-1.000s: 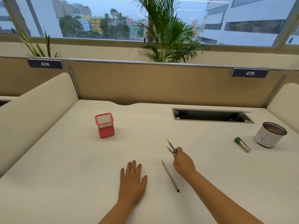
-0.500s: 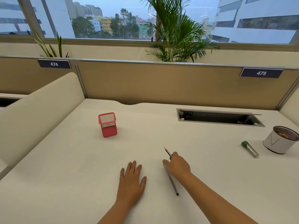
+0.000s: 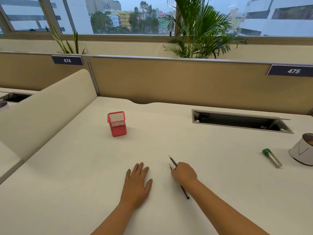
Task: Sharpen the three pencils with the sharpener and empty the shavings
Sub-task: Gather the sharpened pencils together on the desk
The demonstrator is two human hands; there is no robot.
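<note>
My right hand [image 3: 184,172] is closed around a bundle of dark pencils [image 3: 173,161] low over the white desk [image 3: 203,150]. Two sharpened tips stick out ahead of the fingers, and a blunt end pokes out under the wrist; the number of pencils held is hidden by the hand. Flat on the desk to the left lies my left hand [image 3: 137,184], palm down, fingers spread, holding nothing. The sharpener [image 3: 271,157], a clear tube with a green cap, lies on its side at the right, well away from both hands.
A red mesh pencil cup [image 3: 116,123] stands upright at mid-left. A white round tub [image 3: 303,150] with shavings inside sits at the right edge beside the sharpener. A cable slot [image 3: 240,121] is open at the back right. Padded dividers flank the desk.
My right hand slid left over the single pencil lying on the desk and closed on it together with the ones it held. My left hand stayed flat.
</note>
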